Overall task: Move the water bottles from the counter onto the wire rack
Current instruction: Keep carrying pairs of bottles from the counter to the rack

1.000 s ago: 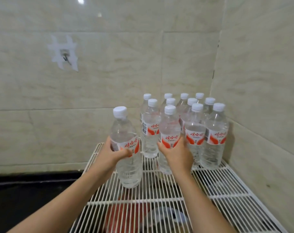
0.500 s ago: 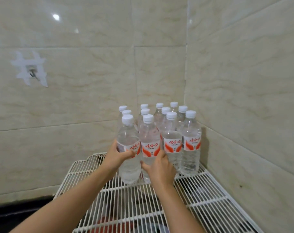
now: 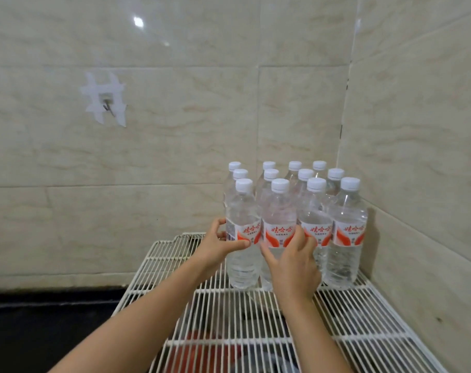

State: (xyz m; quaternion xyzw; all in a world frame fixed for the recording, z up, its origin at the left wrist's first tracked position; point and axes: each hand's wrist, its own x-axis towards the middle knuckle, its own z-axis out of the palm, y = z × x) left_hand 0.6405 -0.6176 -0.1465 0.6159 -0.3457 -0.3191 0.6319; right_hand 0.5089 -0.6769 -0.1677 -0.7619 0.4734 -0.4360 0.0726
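On the white wire rack (image 3: 358, 313), tucked into the tiled corner, stands a tight block of water bottles (image 3: 307, 211), white caps up, red-and-white labels facing the camera, three rows deep and four across; front row, far left, the end bottle (image 3: 242, 238) is upright on the wires with the left hand (image 3: 218, 244) curled round its label, thumb across the front, fingers wrapped behind; right beside it, touching, the second bottle (image 3: 278, 227) has the right hand (image 3: 290, 262) cupped on its lower half, fingers spread and pressed to the label; both grips closed on plastic; two more front bottles stand to the right, just off the side wall; beyond, the beige tiled wall (image 3: 175, 130) carries a small hook (image 3: 106, 105) under strips of white tape; a dark counter (image 3: 40, 319) sits low left.
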